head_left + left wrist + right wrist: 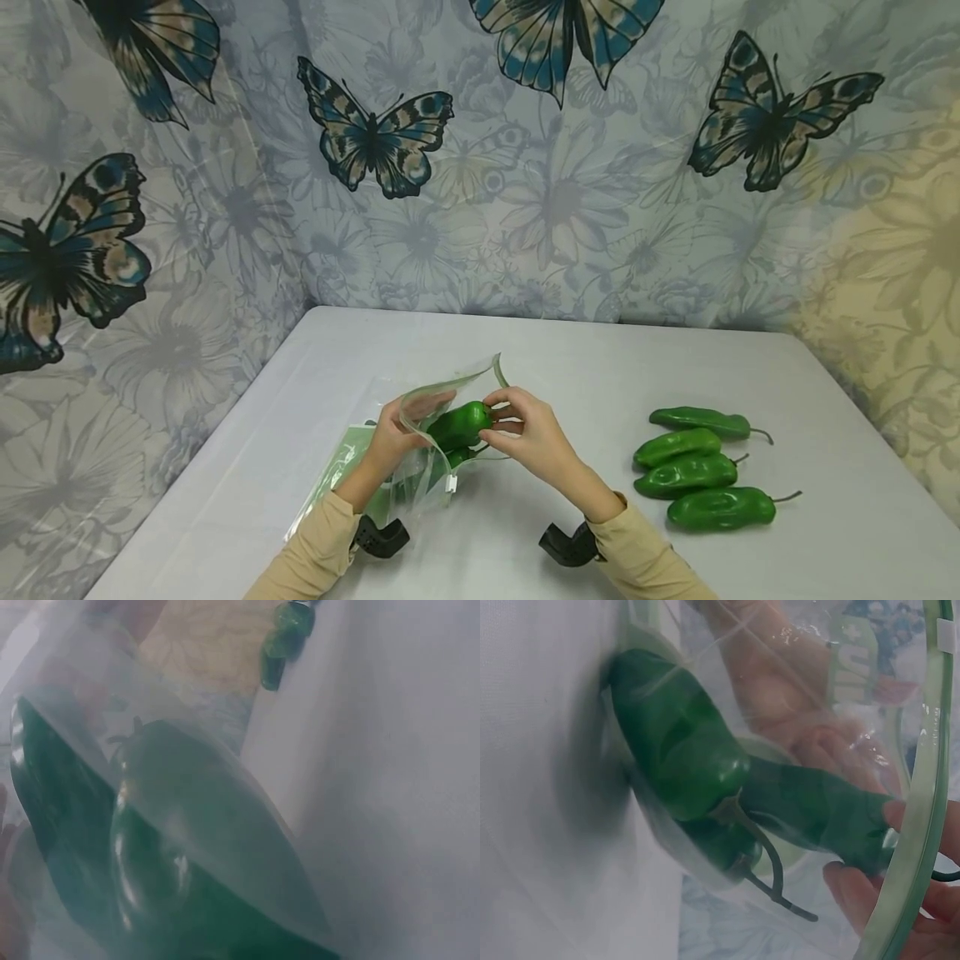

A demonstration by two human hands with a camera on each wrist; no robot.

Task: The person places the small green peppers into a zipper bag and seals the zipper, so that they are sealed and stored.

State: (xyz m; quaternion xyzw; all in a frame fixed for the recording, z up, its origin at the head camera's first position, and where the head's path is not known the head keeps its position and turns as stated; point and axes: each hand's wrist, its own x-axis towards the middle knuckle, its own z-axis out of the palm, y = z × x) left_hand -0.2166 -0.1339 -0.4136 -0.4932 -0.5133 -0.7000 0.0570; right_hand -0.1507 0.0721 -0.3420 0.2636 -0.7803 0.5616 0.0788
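A clear zip bag (429,493) with a green zip edge (924,780) stands open-mouthed between the two hands. My left hand (392,437) holds it from the left side, some fingers seen through the plastic. With thumb and fingertips, my right hand (538,437) pinches a green pepper (459,425) near its stem end, the pepper's body lying inside the bag mouth. Below it in the bag rest more green peppers, one a large pepper (679,742) with a curved stem. Through hazy plastic, the left wrist view shows a bagged pepper (187,825) close up.
Several loose green peppers (722,508) lie in a group on the white table (570,358) at the right. Flat clear-and-green plastic packaging (341,458) lies left of the bag. Butterfly-patterned cloth (480,233) hangs behind the table and along its left side.
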